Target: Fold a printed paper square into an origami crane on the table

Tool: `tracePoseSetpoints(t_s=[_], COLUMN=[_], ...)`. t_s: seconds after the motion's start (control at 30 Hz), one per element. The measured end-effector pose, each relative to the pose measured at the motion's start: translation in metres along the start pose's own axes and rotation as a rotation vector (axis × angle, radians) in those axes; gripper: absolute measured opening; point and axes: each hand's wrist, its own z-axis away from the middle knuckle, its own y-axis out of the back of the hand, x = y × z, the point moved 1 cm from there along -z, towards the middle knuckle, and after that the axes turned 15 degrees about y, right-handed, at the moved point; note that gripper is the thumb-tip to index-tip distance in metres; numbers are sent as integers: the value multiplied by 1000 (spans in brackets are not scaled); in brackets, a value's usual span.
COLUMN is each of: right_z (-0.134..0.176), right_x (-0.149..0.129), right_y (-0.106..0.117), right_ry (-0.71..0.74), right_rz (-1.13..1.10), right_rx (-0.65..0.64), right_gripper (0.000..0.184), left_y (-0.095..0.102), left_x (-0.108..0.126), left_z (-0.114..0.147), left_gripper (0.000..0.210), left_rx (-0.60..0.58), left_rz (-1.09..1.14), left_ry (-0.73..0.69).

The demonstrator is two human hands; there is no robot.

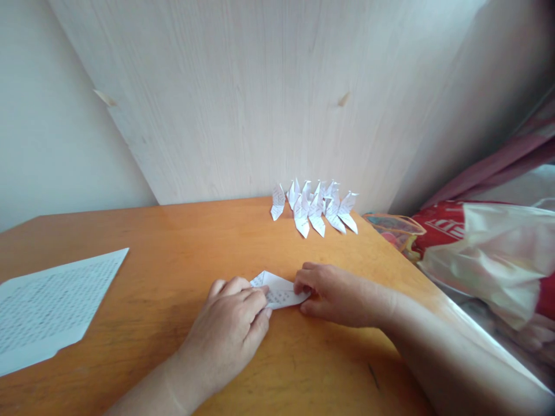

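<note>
A folded sheet of printed paper (281, 290) lies on the wooden table between my hands, with a pointed top corner and a slanted crease. My left hand (236, 315) covers its left part, fingers pressing it down and the thumb at the lower edge. At the paper's right tip, my right hand (327, 292) pinches it between thumb and curled fingers. Parts of the paper under both hands are hidden. Further back stand several folded paper figures (316, 208), white with printed marks, grouped near the table's rear right corner.
A stack of printed sheets (60, 306) lies at the left of the table (173, 237). Behind rises a pale wood-grain panel (243, 104). Past the table's right edge are a white plastic bag (498, 254), a red bag (442, 225) and an orange-rimmed basket-like thing (394, 228).
</note>
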Motion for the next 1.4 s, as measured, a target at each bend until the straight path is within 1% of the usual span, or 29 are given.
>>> tracePoseSetpoints(t_s=[0.13,0.3,0.43,0.53,0.63,0.8,0.97,1.07,1.2,1.4], right_z=[-1,-2,-2,-2,-1,-1,-1,-2,-3,-5], right_x=[1,0,-2,-1,2,10,11,9,6,6], right_y=[0,0,2,4,6,4,5,10,15,16], right_ry=[-6,-33,-31,-35,-57,-97,-141,-185,-203,-239], right_rz=[-30,-55,-78,-105,-118,-117,-119,-149,-176,-190], right_rx=[-11,-7,-11,-27,-46,-31,-22,-41,-64,-60], right_gripper=[17,12,15,17,22,27,25,25,25,18], left_y=[-1,-4,-5,-5,-6,-10,-13,-14,-15,-15], left_x=[-2,-5,-5,-3,-3,-6,-8,-9,-10,-10], left_z=[-2,-3,-5,-7,-10,-12,-14,-14,-15,-16], left_gripper=[21,22,22,20,24,23,18,14,13,13], left_rx=[2,12,28,40,46,32,25,27,29,23], left_rz=[46,68,57,36,39,72,88,96,90,90], left_ry=[51,106,142,151,157,192,206,207,212,214])
